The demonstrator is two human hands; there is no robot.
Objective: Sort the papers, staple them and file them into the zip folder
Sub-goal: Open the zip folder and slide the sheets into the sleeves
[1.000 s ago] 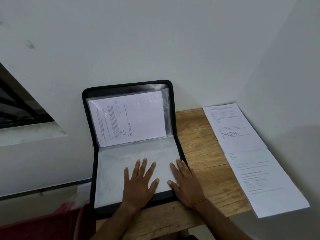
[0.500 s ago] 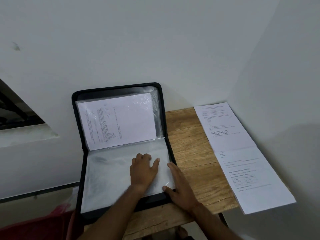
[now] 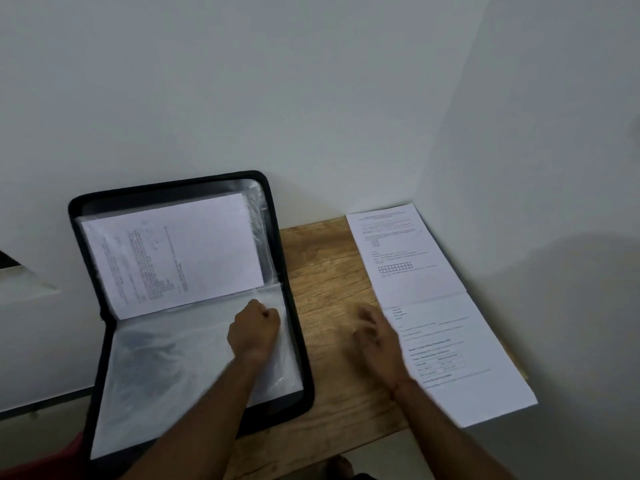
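Zip folder is lying open at 9 o'clock on the tabletop, its far half leaning against the wall with a printed sheet in a sleeve. My left grip is closing narrow on the clear sleeve of the near half, pinching it by the spine. My right grip, motion-blurred, is hovering loosely wide, holding nothing, just beside the loose papers at 3 o'clock.
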